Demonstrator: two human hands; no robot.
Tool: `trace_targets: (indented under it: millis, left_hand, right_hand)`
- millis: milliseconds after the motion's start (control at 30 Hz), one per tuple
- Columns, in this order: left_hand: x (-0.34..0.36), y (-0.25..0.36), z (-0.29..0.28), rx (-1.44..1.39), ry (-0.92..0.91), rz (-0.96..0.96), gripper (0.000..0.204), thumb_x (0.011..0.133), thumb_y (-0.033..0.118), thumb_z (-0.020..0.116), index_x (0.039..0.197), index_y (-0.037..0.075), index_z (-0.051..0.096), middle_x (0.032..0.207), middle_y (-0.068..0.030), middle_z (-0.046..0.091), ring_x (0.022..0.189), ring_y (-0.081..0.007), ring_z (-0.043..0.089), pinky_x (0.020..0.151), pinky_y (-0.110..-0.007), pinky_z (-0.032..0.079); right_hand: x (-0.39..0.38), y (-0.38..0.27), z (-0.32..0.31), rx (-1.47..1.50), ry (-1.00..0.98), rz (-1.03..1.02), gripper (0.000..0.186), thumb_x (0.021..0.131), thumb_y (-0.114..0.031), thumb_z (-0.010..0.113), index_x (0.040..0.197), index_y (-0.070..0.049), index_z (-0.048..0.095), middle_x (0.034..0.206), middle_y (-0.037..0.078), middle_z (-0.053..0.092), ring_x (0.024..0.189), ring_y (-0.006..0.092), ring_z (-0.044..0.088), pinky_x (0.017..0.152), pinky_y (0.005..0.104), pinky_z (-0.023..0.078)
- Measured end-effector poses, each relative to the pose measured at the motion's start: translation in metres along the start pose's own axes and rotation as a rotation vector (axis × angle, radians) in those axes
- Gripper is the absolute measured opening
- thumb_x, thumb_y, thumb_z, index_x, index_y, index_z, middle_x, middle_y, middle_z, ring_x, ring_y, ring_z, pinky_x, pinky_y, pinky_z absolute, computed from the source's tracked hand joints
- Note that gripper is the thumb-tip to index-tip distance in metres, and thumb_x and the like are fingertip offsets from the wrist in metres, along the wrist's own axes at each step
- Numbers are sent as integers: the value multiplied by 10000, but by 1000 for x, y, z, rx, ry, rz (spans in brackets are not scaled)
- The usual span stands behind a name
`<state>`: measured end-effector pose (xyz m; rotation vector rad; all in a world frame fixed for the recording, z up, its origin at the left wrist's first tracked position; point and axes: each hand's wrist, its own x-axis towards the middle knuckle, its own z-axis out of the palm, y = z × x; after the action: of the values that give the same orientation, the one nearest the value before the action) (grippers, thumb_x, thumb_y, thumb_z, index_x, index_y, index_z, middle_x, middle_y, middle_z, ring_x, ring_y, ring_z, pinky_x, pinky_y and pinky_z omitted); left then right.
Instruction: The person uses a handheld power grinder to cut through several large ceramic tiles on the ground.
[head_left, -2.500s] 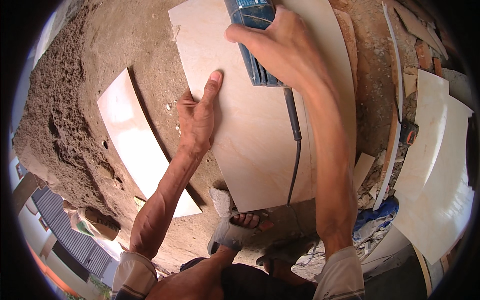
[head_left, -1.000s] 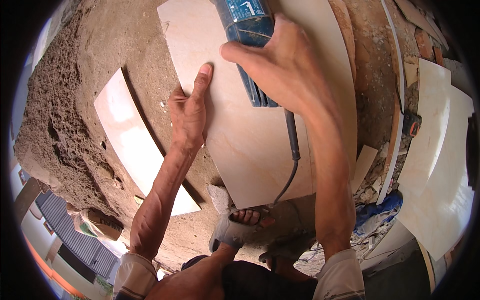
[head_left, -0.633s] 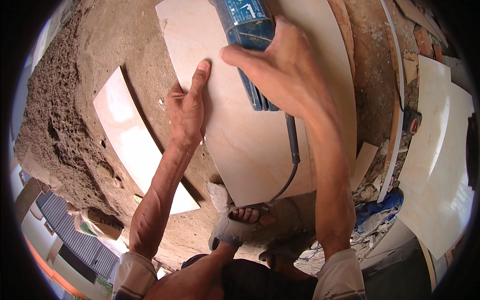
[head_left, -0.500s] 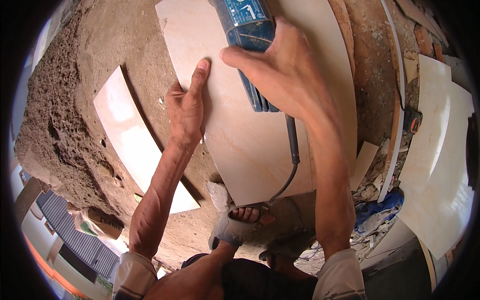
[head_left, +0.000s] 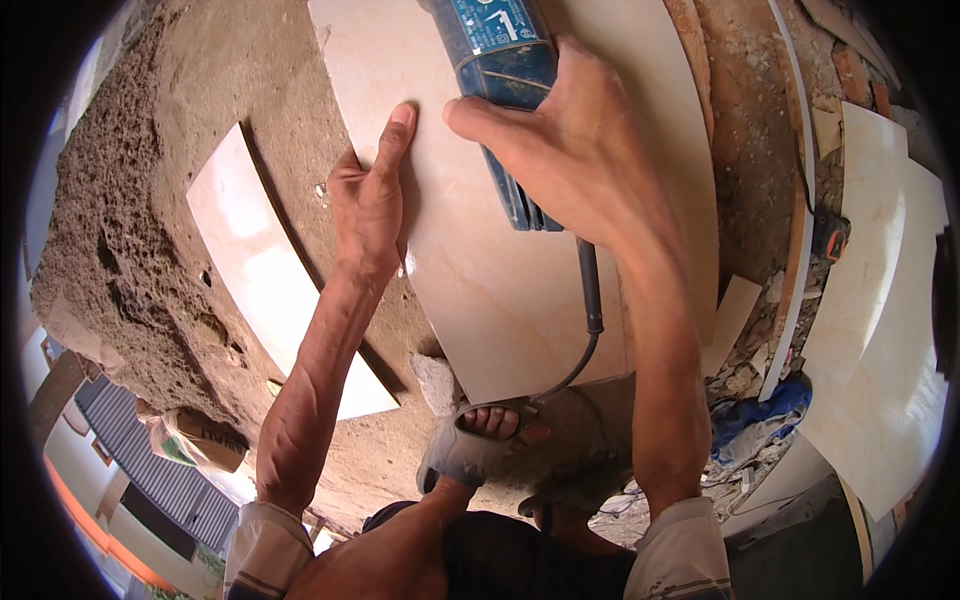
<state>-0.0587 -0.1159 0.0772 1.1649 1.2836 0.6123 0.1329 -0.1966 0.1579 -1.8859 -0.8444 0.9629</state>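
A large cream tile (head_left: pixel 490 300) with a glossy face lies flat in front of me. At its left edge, my left hand (head_left: pixel 370 205) is closed, the thumb on top and the fingers curled down past the edge, partly hidden. My right hand (head_left: pixel 590 150) wraps round the body of a blue corded angle grinder (head_left: pixel 502 75), held above the tile. The grinder's working head lies beyond the top of the picture, so its disc is hidden. From its rear end a black cable (head_left: pixel 590 300) runs over the tile toward my feet.
A narrow tile strip (head_left: pixel 250 240) lies left on the sandy ground. More tiles (head_left: pixel 860 330) lie at the right, near a tape measure (head_left: pixel 830 237), a long pale strip (head_left: pixel 800 200) and a blue plastic bag (head_left: pixel 765 425). My sandalled foot (head_left: pixel 480 440) is beside the tile's near edge.
The grinder has shifted slightly toward me over the tile, with my right hand still round it. My left hand keeps its hold on the tile's edge. The view has moved a little.
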Motion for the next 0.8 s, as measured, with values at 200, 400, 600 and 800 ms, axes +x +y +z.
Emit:
trace_targets:
  millis: [200, 400, 600, 800]
  left_hand:
    - [1, -5, -4, 15, -33, 2, 720, 917, 551, 846, 1162, -95, 642, 965, -202, 742, 839, -243, 763, 752, -370, 662]
    - [1, -3, -2, 26, -30, 31, 730, 906, 559, 851, 1175, -88, 646, 973, -199, 745, 850, -245, 765, 769, -369, 666]
    - [2, -6, -4, 30, -25, 36, 701, 911, 547, 851, 1162, -78, 658, 966, -184, 746, 822, -231, 760, 748, -348, 659]
    - [1, -4, -4, 23, -39, 28, 639, 925, 534, 843, 1119, -53, 684, 947, -163, 753, 807, -208, 759, 744, -332, 660]
  right_hand:
    - [-5, 3, 0, -19, 10, -9, 495, 817, -385, 880, 761, 61, 674, 636, 189, 663, 616, 274, 728, 645, 430, 582]
    - [-12, 3, 0, -6, 9, 14, 477, 839, -383, 860, 832, 51, 663, 633, 171, 658, 614, 271, 727, 633, 423, 587]
    - [-16, 5, -5, -27, -90, 77, 539, 827, -451, 827, 1046, 22, 691, 764, 115, 695, 706, 219, 698, 703, 414, 569]
    - [-21, 7, -6, -22, -91, 87, 554, 822, -469, 836, 1054, 11, 689, 786, 120, 698, 721, 230, 701, 730, 434, 572]
